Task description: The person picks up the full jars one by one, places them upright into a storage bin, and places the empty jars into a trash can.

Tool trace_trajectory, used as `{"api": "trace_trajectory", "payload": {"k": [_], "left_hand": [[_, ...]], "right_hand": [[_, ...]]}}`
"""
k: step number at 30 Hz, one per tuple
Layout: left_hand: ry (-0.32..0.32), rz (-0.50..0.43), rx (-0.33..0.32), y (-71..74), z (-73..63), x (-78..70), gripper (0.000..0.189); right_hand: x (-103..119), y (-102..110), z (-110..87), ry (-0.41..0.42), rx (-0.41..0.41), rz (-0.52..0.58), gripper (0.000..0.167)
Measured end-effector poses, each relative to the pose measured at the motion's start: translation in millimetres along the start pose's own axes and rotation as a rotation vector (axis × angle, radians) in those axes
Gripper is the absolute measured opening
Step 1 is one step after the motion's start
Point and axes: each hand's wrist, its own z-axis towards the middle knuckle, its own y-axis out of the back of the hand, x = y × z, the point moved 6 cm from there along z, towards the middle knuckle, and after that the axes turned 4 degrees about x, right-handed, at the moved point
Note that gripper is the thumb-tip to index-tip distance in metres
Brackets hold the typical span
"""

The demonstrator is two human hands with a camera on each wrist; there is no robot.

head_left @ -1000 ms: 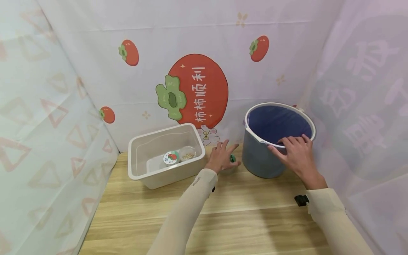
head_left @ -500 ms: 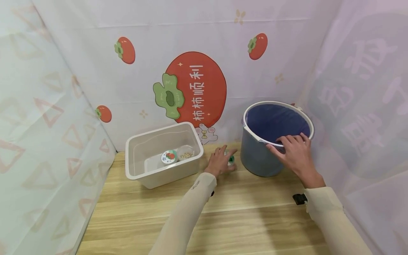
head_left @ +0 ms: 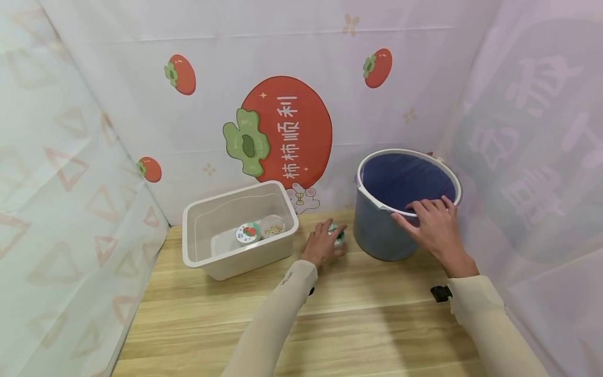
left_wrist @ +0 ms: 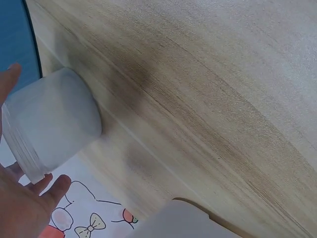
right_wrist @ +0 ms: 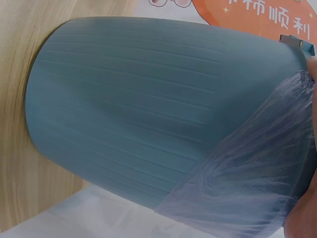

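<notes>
My left hand [head_left: 322, 244] is beside a small jar with a green-marked top [head_left: 339, 236], its thumb and fingers spanning the top. The left wrist view shows the frosted body of the jar [left_wrist: 59, 121] standing on the table, fingertips right at its threaded rim. To the right stands a blue-grey trash can [head_left: 383, 238] with a pale rim and a dark blue liner inside. My right hand [head_left: 437, 230] grips its front rim, fingers over the inside and thumb outside. A translucent bag edge [right_wrist: 247, 163] hangs over the can's outer wall in the right wrist view.
A beige rectangular tub [head_left: 249, 256] stands left of my left hand. In it are a round container with a tomato-patterned lid [head_left: 247, 233] and a clear tub of pale pieces [head_left: 273, 228]. A printed white cloth [head_left: 301, 57] backs the wooden table [head_left: 358, 324].
My left hand's fingers have drawn in from a wide spread and lowered around the jar's top. The right hand stays on the can's rim. The head view has shifted slightly.
</notes>
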Motion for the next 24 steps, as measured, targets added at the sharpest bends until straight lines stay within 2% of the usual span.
{"api": "trace_trajectory", "payload": {"k": [8,14,24], "left_hand": [[-0.025,0.01,-0.04,2.5,-4.3,-0.9,0.071],[-0.028,-0.012,-0.038,0.3,-3.8,0.5,0.068],[-0.033,0.025,-0.068,8.0,-7.9,0.4,0.066]], "right_hand": [[2.1,2.1,0.3,-0.006,0.008,0.001,0.048],[2.9,2.7,-0.2,0.0,0.0,0.003,0.051],[3.1,3.9,0.4,0.024,-0.036,0.008,0.072]]}}
